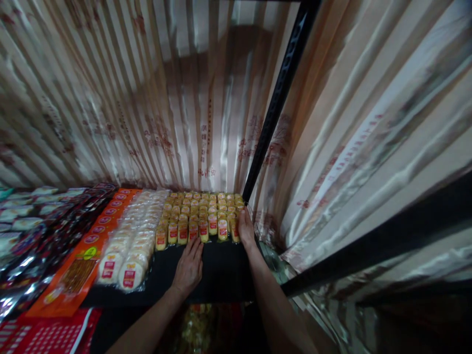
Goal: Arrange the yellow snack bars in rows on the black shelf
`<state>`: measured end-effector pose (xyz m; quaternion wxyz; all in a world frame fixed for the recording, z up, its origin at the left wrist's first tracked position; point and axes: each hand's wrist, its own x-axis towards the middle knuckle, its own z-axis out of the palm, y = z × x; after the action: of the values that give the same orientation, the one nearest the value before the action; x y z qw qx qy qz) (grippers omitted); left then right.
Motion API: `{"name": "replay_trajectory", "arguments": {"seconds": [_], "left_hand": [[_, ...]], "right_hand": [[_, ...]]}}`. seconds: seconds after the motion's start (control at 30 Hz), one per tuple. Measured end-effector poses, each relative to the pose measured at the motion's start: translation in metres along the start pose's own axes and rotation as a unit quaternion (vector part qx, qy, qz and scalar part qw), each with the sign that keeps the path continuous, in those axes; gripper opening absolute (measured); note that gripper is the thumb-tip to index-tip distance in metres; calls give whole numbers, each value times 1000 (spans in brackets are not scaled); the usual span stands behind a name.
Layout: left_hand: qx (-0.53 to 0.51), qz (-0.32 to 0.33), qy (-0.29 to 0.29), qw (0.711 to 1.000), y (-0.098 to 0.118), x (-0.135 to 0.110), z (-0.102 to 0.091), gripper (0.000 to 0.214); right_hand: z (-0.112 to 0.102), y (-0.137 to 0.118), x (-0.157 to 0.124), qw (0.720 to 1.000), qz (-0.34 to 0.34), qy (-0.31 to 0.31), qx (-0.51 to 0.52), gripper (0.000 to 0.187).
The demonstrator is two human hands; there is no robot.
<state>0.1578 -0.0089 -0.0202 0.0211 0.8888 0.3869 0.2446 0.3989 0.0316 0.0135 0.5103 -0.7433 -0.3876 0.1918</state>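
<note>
Rows of small yellow packaged snacks [182, 233] with red labels stand on a black shelf [221, 268]. My left hand [189, 265] lies at the front row, its outstretched fingertips touching one of the packs. At the right end of the rows, my right hand [246, 228] rests against the outermost pack with its fingers extended. Neither hand is wrapped round a pack. Part of the right hand's fingertips is hard to make out against the packs.
Left of the yellow packs lie two rows of round white packaged cakes [131, 275], then an orange snack packet [79, 265] and dark shiny packets [47, 246]. A black metal post [280, 98] rises at the shelf's right corner. Pleated printed curtains [206, 98] hang behind.
</note>
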Motion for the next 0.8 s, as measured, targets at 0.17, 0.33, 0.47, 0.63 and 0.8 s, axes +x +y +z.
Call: {"name": "replay_trajectory", "arguments": {"seconds": [0.17, 0.33, 0.47, 0.63, 0.8], "left_hand": [[3, 11, -4, 1000, 1, 1, -2, 45], [0, 15, 10, 1000, 1, 1, -1, 46], [-3, 13, 11, 1000, 1, 1, -1, 46], [-7, 6, -1, 1000, 1, 2, -2, 46], [0, 4, -6, 1000, 1, 2, -3, 45]], "right_hand": [[-4, -1, 10, 999, 8, 9, 30, 77], [-6, -4, 19, 998, -3, -41, 45, 76], [-6, -5, 23, 998, 17, -12, 52, 82], [-3, -9, 23, 997, 34, -37, 61, 81], [-3, -14, 8, 998, -26, 51, 31, 74]]}}
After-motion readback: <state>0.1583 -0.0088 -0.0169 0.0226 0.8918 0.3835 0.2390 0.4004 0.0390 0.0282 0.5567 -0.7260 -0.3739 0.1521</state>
